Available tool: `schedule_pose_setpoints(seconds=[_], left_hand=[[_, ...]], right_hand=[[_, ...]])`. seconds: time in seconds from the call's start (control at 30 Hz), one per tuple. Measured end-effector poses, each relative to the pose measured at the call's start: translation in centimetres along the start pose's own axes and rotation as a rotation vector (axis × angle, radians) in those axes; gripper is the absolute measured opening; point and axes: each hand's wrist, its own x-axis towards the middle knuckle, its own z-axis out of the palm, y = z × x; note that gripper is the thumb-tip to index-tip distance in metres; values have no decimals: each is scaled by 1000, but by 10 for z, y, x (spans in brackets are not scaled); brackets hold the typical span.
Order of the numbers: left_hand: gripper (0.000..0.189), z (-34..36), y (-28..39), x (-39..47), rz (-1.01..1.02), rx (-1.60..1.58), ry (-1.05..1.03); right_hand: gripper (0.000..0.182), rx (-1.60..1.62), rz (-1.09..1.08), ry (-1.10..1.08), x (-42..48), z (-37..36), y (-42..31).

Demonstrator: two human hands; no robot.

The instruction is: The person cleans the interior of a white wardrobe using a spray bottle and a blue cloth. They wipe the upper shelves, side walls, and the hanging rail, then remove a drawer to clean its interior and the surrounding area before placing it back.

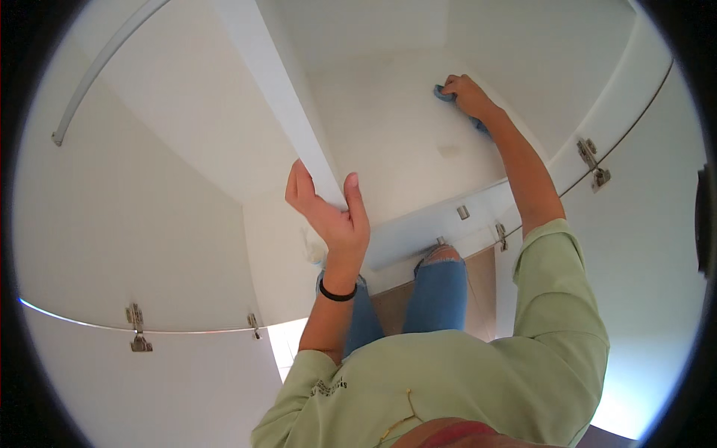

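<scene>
My left hand (330,213) grips the front edge of a white upright divider panel (291,106), fingers on its left side and thumb on its right. A black band circles that wrist. Over in the right compartment of the white cabinet, my right hand (468,95) holds a blue cloth (445,93) against the pale bottom panel (386,134), close to the right side wall. Part of the cloth trails under my wrist. A faint brownish mark (448,151) lies on the bottom panel, nearer to me than the cloth.
Open cabinet doors stand at the left (196,381) and right (644,224), on metal hinges (592,162). A curved-looking hanging rail (95,73) spans the left compartment. A whitish, partly hidden object (315,248) sits beside my left wrist. A drawer front with a small metal knob (462,212) is before my knees.
</scene>
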Motion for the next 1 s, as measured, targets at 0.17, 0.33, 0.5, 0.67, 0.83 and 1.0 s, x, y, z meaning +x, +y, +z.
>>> schedule_pose_setpoints(seconds=[0.17, 0.33, 0.5, 0.67, 0.83, 1.0], left_hand=[[70, -11, -14, -6, 47, 138, 17], [63, -9, -9, -7, 9, 104, 8], [63, -9, -7, -4, 15, 113, -13], [64, -11, -11, -6, -12, 76, 15], [64, -11, -5, -5, -29, 100, -55], [60, -11, -4, -5, -6, 142, -61]], right_hand=[[37, -28, -40, -82, 8, 0, -16], [36, -70, -60, -108, 3, -9, -11], [35, -49, -91, -14, 14, 4, -11], [34, -50, -94, -162, 12, -5, -15], [37, -133, -113, -77, 37, 9, 2], [35, -149, -139, -64, 31, 17, 5]])
